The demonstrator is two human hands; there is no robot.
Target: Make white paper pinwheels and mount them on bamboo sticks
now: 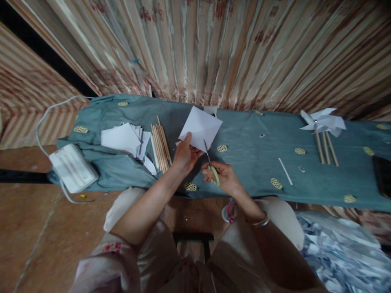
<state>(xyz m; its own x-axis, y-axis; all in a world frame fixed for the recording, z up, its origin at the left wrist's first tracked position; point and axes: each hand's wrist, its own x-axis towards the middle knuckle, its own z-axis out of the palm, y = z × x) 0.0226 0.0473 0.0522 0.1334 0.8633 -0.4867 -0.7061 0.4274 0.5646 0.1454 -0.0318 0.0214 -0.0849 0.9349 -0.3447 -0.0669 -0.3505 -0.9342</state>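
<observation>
My left hand (185, 154) grips a square sheet of white paper (201, 125) by its near edge, thumb on top. The sheet is held above the cloth with one corner pointing toward me. In my right hand (224, 175) is a pair of scissors (213, 170) with light green handles. Their blades point away from me and meet the paper's near right edge; how far they cut in, I cannot tell. Left of my hands lies a row of thin wooden sticks (159, 144). Beyond it is a pile of white paper pieces (122, 137).
Paper pinwheels (325, 121) on wooden sticks lie at the right of the green cloth (244, 138). A paper strip (285, 171) is nearer me. A dark flat object (381, 175) sits at the right edge. A white box (73, 167) with a cable stands left; a curtain (195, 49) hangs behind.
</observation>
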